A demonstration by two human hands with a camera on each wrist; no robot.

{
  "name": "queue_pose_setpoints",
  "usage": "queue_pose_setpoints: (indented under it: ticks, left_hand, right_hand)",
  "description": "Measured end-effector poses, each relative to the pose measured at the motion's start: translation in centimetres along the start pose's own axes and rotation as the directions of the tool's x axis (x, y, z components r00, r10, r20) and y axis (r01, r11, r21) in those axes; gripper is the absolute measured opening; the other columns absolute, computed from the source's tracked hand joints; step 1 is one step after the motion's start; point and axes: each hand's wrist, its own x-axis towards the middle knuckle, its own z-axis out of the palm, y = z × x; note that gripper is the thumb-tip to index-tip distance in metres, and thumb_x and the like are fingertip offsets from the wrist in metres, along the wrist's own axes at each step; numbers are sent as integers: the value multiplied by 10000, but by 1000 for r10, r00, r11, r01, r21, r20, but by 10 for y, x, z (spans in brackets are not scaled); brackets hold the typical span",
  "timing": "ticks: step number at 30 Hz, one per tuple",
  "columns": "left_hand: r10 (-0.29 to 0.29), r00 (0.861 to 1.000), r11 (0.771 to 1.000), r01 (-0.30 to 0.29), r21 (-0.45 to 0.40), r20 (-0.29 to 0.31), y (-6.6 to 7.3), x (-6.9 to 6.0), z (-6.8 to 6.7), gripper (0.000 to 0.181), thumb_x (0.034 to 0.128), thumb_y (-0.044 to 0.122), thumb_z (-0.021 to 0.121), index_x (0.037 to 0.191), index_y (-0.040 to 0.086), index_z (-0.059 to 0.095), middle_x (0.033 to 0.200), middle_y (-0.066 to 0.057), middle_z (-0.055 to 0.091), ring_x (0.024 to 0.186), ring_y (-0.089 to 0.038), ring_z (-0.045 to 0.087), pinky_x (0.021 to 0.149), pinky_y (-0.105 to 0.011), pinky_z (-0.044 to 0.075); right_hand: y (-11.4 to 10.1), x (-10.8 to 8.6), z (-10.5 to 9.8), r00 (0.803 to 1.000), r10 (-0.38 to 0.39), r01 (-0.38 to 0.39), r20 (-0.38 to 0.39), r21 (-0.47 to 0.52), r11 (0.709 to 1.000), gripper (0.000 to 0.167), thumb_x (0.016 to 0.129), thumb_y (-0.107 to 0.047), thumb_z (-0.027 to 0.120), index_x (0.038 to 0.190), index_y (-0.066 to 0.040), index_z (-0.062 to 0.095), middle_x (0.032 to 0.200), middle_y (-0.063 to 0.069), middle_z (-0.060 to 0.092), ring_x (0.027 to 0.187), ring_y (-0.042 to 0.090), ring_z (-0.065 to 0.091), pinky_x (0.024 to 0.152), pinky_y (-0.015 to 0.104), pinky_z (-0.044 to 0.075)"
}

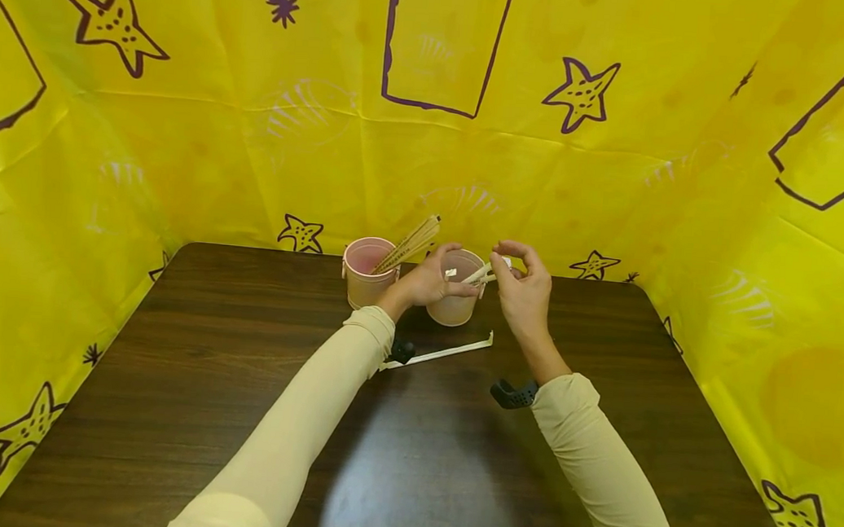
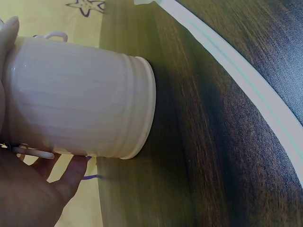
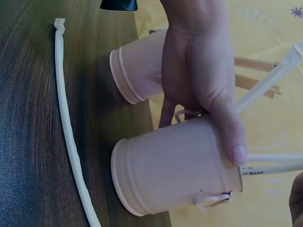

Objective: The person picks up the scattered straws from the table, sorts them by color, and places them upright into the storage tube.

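Observation:
My left hand [image 1: 428, 282] grips the right-hand small pale pink bucket [image 1: 451, 311] near its rim, the thumb lying on the near side and the other fingers behind it. The bucket [image 2: 85, 97] stands upright on the table. Several white paper-wrapped straws [image 3: 272, 158] poke out of its mouth. Over the rim on the right, my right hand [image 1: 526, 294] pinches the upper end of a white wrapped straw [image 1: 482, 274] between thumb and fingers. In the right wrist view only a sliver of that hand shows. Another wrapped straw [image 3: 68, 127] lies on the table in front.
A matching bucket [image 1: 361, 292] stands to the left, holding several thin tan sticks [image 1: 410, 245] with printing on them, leaning right. The dark wooden table [image 1: 240, 349] meets yellow cloth walls [image 1: 326, 159] with drawn starfish at the back and sides.

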Motion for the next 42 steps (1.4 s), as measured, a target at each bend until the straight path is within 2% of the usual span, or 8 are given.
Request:
queue_pose_setpoints:
  ticks: [6, 12, 18, 25, 28, 32, 37, 42]
  left_hand:
    - [6, 1000, 1000, -6, -5, -5, 0, -1, 1, 1028, 840, 439, 831, 1605, 202, 187, 1552, -222, 402, 1461, -369, 409, 1211, -530, 342]
    - [16, 1000, 1000, -16, 12, -5, 1, -1, 0, 1023, 842, 425, 834, 1604, 200, 190, 1542, -232, 417, 1453, -372, 420, 1206, -523, 352]
    - [4, 1000, 1000, -4, 20, -8, 3, -1, 0, 1026, 830, 459, 836, 1599, 215, 203, 1546, -229, 409, 1448, -369, 426, 1194, -528, 368]
    - [-18, 1000, 1000, 19, 13, -7, 3, -3, -1, 1014, 837, 460, 830, 1602, 251, 197, 1563, -223, 385, 1449, -388, 419, 1181, -561, 375]
    - [-17, 1000, 1000, 17, 24, -9, 2, -3, -1, 1012, 839, 451, 830, 1602, 252, 196, 1567, -220, 385, 1451, -389, 417, 1185, -559, 371]
    - [-1, 1000, 999, 2, 32, -12, 1, -3, -2, 1016, 837, 443, 833, 1603, 234, 199, 1556, -225, 400, 1445, -380, 426, 1191, -545, 367]
    - [10, 1000, 1000, -10, 16, -9, 2, -5, -2, 1010, 838, 426, 836, 1597, 227, 200, 1544, -231, 410, 1441, -377, 430, 1198, -529, 360]
    - [19, 1000, 1000, -19, 14, -4, 3, -5, -2, 1015, 838, 433, 835, 1601, 212, 203, 1550, -238, 405, 1445, -383, 426, 1194, -534, 366]
  right_hand:
    - [22, 1, -6, 1000, 9, -8, -25, 36, 999, 298, 958, -51, 691, 1222, 78, 638, 1155, 170, 679, 498, -2, 463, 460, 133, 326]
    - [14, -16, -13, 998, 4, 1, -67, 82, 997, 320, 944, -76, 719, 1213, 55, 606, 1075, -8, 645, 500, 0, 462, 464, 136, 351]
    - [10, -45, -12, 999, 25, -27, 40, 54, 998, 235, 927, -12, 716, 1127, 61, 617, 972, -48, 634, 463, 6, 395, 432, 148, 294]
    - [21, -71, -4, 981, 69, -40, 179, -160, 986, 146, 907, -24, 721, 1041, -42, 666, 873, 100, 654, 459, 20, 347, 420, 182, 273]
    - [28, -81, 0, 964, 113, -51, 243, -247, 968, 128, 902, -57, 737, 1019, -85, 692, 909, 124, 693, 483, 28, 378, 442, 189, 307]
    - [37, -95, 7, 916, 177, -57, 360, -320, 946, 147, 896, -57, 736, 1031, -104, 706, 886, 117, 701, 468, 31, 397, 451, 193, 336]
    - [48, -104, 15, 854, 194, 36, 483, -428, 903, 213, 858, -62, 763, 1061, -106, 717, 867, 124, 686, 503, 23, 442, 512, 202, 390]
    - [58, -107, 23, 833, 190, 109, 519, -491, 864, 268, 840, -78, 782, 1103, -100, 740, 1097, 86, 726, 678, 103, 569, 679, 257, 474]
